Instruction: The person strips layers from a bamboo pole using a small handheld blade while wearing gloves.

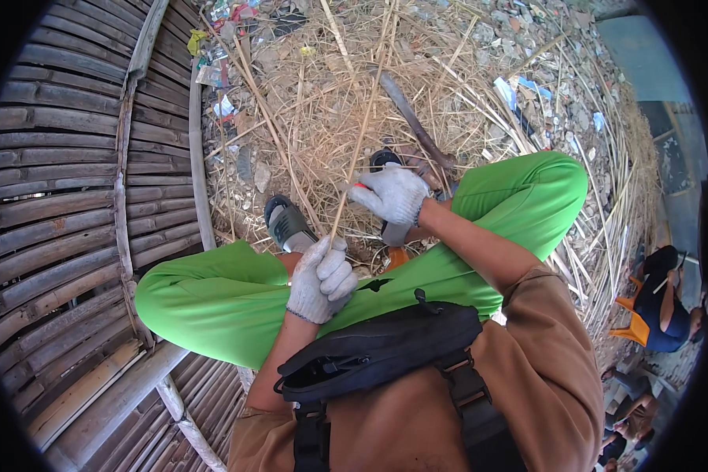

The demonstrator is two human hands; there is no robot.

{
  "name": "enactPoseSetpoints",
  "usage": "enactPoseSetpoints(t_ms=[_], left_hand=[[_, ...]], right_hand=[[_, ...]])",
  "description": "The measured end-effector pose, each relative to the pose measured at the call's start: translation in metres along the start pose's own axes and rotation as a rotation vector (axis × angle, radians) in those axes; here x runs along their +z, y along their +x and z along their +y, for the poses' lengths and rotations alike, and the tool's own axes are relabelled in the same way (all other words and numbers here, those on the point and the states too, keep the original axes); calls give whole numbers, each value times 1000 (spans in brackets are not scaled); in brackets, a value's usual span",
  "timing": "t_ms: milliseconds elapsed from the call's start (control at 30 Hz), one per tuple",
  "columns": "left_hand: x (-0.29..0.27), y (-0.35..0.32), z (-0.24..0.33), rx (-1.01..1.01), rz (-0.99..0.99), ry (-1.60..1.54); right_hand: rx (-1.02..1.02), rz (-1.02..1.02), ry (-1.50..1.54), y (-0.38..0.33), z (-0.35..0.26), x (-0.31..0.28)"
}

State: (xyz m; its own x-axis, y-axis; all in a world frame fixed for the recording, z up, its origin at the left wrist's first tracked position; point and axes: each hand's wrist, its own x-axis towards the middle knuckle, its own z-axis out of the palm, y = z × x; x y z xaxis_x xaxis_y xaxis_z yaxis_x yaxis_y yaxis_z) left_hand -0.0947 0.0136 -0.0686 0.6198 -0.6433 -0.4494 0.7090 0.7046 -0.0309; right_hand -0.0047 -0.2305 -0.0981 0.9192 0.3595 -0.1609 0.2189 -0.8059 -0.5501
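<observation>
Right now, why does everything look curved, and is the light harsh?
In the head view, the fisheye lens bends the brown bamboo-slat wall and blackens the corners; also in the head view, light looks soft, with the white-gloved left hand readable, while the dark-clothed seated person near the right rim appears tipped sideways.

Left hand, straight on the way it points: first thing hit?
Left hand: probably the gloved right hand, just ahead beside the thin pale strip that the left one grips. Depth is unclear; it might pass under or over.
</observation>
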Motion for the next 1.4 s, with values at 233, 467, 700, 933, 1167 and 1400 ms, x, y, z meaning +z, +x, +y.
enactPoseSetpoints(t_ms=[233, 467, 700, 933, 1167, 1400], left_hand=[[-1, -1, -3, -13, -19, -39], [4, -3, 1, 24, 14, 1], [6, 1, 11, 61, 6, -59], [10, 0, 3, 27, 51, -63], [10, -3, 5, 45, 29, -56], [17, -2, 1, 59, 41, -167]], right_hand=[[12, 20, 67, 4, -2, -3], [-95, -67, 32, -3, -19, 0], [-174, -10, 9, 11, -13, 12], [-166, -69, 75, -17, -37, 6], [-78, 60, 27, -3, -22, 14], [25, 80, -48, 27, 20, -1]])
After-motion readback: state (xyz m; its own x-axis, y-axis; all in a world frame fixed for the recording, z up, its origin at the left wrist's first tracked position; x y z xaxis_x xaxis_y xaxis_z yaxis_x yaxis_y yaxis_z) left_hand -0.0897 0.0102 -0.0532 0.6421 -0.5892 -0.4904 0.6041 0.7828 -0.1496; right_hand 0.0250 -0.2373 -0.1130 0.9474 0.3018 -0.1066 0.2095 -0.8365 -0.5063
